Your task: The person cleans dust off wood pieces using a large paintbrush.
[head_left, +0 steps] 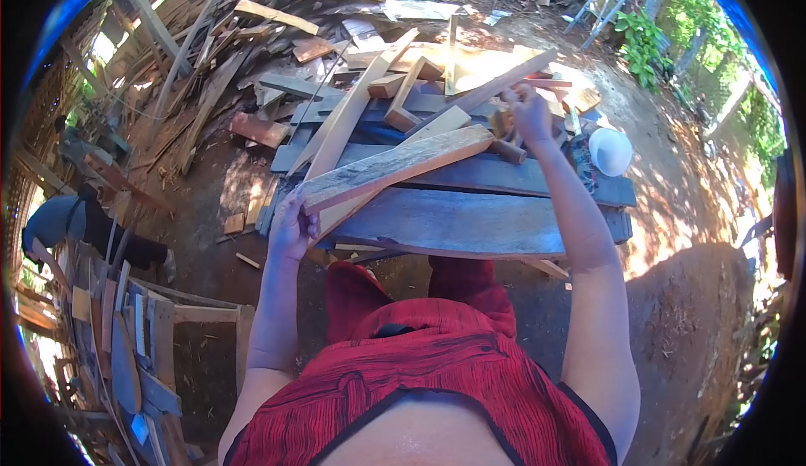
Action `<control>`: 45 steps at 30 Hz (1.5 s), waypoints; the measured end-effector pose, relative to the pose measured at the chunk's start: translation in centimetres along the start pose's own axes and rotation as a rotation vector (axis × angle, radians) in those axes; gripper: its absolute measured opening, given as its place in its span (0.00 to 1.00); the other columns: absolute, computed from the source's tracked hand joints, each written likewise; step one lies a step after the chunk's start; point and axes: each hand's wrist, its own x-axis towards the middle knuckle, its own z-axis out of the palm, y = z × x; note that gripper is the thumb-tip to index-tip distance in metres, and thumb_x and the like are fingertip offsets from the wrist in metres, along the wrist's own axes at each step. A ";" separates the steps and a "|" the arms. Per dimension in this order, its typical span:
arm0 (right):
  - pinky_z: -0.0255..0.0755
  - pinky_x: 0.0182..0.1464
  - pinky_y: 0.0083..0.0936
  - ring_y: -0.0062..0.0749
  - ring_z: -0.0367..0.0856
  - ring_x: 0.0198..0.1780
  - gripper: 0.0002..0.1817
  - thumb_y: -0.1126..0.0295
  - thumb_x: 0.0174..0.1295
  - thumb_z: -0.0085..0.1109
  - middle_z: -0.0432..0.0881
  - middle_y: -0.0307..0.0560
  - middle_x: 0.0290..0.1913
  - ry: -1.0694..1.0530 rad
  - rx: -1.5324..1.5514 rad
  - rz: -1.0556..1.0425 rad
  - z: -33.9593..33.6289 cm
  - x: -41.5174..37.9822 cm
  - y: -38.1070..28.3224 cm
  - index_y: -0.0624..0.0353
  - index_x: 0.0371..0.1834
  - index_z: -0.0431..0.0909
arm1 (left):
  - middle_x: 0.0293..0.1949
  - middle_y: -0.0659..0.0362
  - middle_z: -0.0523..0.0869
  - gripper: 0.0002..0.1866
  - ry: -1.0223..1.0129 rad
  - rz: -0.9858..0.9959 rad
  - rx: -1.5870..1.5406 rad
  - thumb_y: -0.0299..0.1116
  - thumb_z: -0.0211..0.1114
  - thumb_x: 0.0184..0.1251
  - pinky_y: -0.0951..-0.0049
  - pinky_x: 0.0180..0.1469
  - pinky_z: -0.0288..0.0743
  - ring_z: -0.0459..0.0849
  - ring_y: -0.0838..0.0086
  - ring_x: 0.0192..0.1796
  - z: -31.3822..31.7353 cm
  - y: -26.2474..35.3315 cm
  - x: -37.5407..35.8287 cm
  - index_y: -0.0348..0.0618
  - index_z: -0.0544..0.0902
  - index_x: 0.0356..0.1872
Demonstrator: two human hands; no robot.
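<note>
My left hand (pixel 294 224) grips the near end of a thick wooden board (pixel 399 164), which slants up to the right over the workbench (pixel 470 218). Beneath that board another pale wooden piece (pixel 340 212) sticks out. My right hand (pixel 532 118) is raised over the bench's right side, its fingers curled closed; what they hold, if anything, I cannot make out. Just below it lies a short round piece of wood (pixel 509 152). A long narrow wooden strip (pixel 495 84) passes close by its fingers on the left.
More cut wood pieces (pixel 357 109) lie across the bench's far side. A white bucket (pixel 610 151) stands at its right end. Behind is a large heap of scrap wood (pixel 277 17). Another person (pixel 80 218) bends over at the left, near a wooden rack (pixel 147 340) holding tools.
</note>
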 end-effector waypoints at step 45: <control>0.65 0.13 0.14 0.20 0.75 0.14 0.13 0.63 0.61 0.57 0.80 0.45 0.21 0.270 0.206 -0.011 6.4 -4.5 -5.0 0.63 0.28 0.77 | 0.20 0.61 0.75 0.14 0.035 0.057 0.108 0.40 0.53 0.70 0.83 0.16 0.65 0.71 0.81 0.14 2.1 0.3 -1.4 0.39 0.72 0.44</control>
